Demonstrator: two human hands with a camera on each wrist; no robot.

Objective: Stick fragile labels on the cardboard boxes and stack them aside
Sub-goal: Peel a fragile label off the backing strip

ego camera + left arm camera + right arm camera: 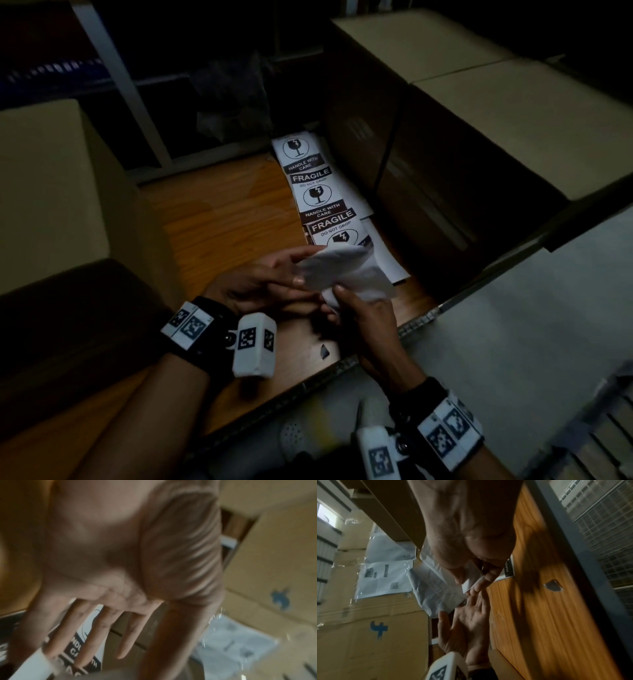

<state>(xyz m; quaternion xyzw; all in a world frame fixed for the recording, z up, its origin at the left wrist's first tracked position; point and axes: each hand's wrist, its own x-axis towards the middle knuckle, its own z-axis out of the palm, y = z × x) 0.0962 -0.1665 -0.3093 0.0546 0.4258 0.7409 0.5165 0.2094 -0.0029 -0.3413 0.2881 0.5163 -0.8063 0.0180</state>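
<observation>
At 9 o'clock of the head view, 1 cardboard box (pixel 51 192) stands on the wooden table (pixel 226 212), well apart from the hands. Low centre: left hand (pixel 260 277) with fingers nearly straight, thumb pressed on the near edge of a white label sheet (pixel 342 270); the left wrist view confirms extended fingers. Just right of it, right hand (pixel 363 315) pinches the sheet's lower corner between thumb and forefinger; the right wrist view shows that pinch on a thin white edge. Sheet is crumpled and printed side cannot be seen, so whether it is label or peeled backing cannot be told.

At 12 o'clock from the hands lies the strip of fragile labels (pixel 318 192), flat on the table, long axis running 11 to 5 o'clock, its near end just beyond the fingertips. At 2 o'clock, 2 larger boxes (pixel 513 113) sit side by side, touching.

Judgement: step in hand is separating label from backing. Coming move turns on box choice; the boxes at 2 o'clock are nearer the right hand, the box at 9 o'clock nearer the left.
</observation>
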